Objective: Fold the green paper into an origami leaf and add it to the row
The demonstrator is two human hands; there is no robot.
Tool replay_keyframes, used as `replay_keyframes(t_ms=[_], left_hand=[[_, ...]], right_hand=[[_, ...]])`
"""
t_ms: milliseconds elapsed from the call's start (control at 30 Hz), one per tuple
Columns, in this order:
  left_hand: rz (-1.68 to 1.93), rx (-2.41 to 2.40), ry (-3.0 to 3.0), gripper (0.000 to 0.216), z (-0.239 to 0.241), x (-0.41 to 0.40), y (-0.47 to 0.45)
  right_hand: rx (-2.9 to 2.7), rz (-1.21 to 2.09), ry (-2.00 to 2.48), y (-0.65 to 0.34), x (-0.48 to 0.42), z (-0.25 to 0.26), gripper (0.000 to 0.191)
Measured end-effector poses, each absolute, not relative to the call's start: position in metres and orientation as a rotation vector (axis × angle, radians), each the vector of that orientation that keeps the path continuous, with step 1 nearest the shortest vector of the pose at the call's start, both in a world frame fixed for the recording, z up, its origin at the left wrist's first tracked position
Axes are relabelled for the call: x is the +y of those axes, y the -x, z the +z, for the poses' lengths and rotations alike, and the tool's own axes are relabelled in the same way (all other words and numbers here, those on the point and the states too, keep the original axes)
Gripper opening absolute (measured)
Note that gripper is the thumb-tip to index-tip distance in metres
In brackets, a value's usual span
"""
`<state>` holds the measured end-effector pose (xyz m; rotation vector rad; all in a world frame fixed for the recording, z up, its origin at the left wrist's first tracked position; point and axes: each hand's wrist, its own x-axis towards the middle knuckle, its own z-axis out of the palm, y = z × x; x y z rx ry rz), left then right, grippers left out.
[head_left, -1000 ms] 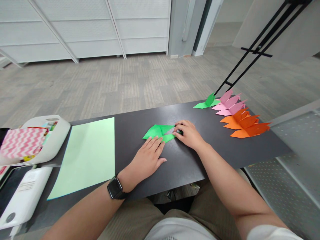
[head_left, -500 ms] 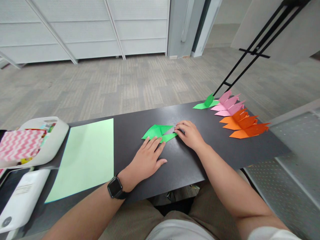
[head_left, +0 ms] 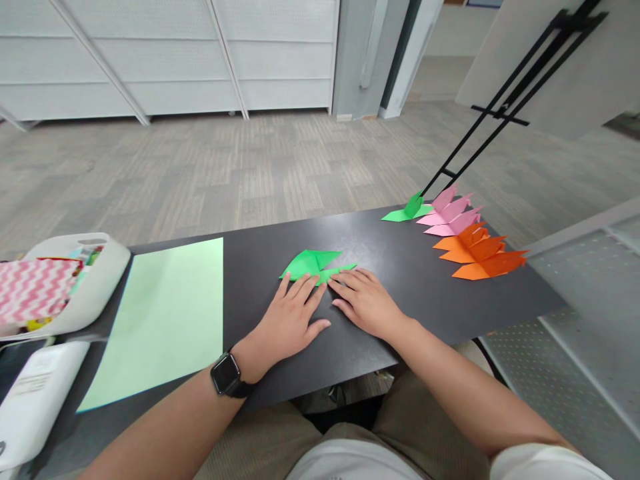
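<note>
A partly folded piece of green origami paper [head_left: 306, 264] lies flat on the dark table, with two narrow points toward the right. My left hand [head_left: 290, 317], a black watch on its wrist, rests with fingers spread over the paper's near edge. Flat beside it, my right hand [head_left: 367, 303] has its fingers stretched onto the lower narrow point, covering part of it. Neither hand grips anything. At the table's far right stand folded paper cranes: a green crane [head_left: 411, 210], several pink cranes [head_left: 453, 212] and several orange cranes [head_left: 480, 252].
Light green paper sheets [head_left: 165, 313] lie left of my hands. Farther left are a white basket [head_left: 113, 277] with a pink zigzag-patterned item in it and a white device [head_left: 43, 400]. A black metal stand [head_left: 500, 113] rises beyond the table's right end.
My right hand has moved left and nearer to me, from pinching the lower point's tip to lying flat along it. My left hand stays on the paper. The view has shifted slightly.
</note>
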<state>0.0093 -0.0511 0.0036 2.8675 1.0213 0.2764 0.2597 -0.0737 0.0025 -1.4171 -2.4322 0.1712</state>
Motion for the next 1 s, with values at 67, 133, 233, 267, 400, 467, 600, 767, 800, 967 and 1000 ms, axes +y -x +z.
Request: replay_keyframes(t_ms=[67,133,233,267,400,467,600,767,800,967,1000], left_hand=[[0.292,1.021,-2.857,0.069,0.004,-0.051,-0.009],[0.299,1.017,-2.851,0.068,0.004,-0.051,-0.009],[0.299,1.015,-2.846,0.067,0.006,-0.051,-0.010],[0.300,1.016,-2.843,0.067,0.007,-0.051,-0.010],[0.288,1.019,-2.844,0.067,0.007,-0.051,-0.010],[0.290,1.018,-2.847,0.067,0.007,-0.051,-0.010],[0.309,1.013,-2.844,0.066,0.006,-0.050,-0.010],[0.313,1.037,-2.843,0.065,0.009,-0.051,-0.013],[0.325,1.033,-2.842,0.064,0.010,-0.050,-0.013],[0.481,1.169,-2.789,0.041,0.018,-0.037,-0.006],[0.496,1.229,-2.768,0.036,0.019,-0.033,-0.003]], right_hand=[[-2.424,0.170,1.449,-0.261,-0.075,0.001,0.040],[-2.404,0.161,1.490,-0.264,-0.076,-0.001,0.040],[-2.338,0.111,1.593,-0.271,-0.078,-0.003,0.038],[-2.303,0.086,1.637,-0.274,-0.078,-0.004,0.038],[-2.173,0.016,1.758,-0.284,-0.074,-0.007,0.037],[-2.140,0.006,1.763,-0.287,-0.073,-0.008,0.036],[-2.072,-0.024,1.736,-0.283,-0.072,-0.007,0.036],[-2.283,0.104,1.496,-0.264,-0.075,-0.002,0.039],[-2.325,0.127,1.471,-0.261,-0.076,-0.002,0.039],[-2.331,0.188,1.530,-0.266,-0.070,-0.003,0.034],[-2.319,0.206,1.535,-0.269,-0.067,-0.003,0.033]])
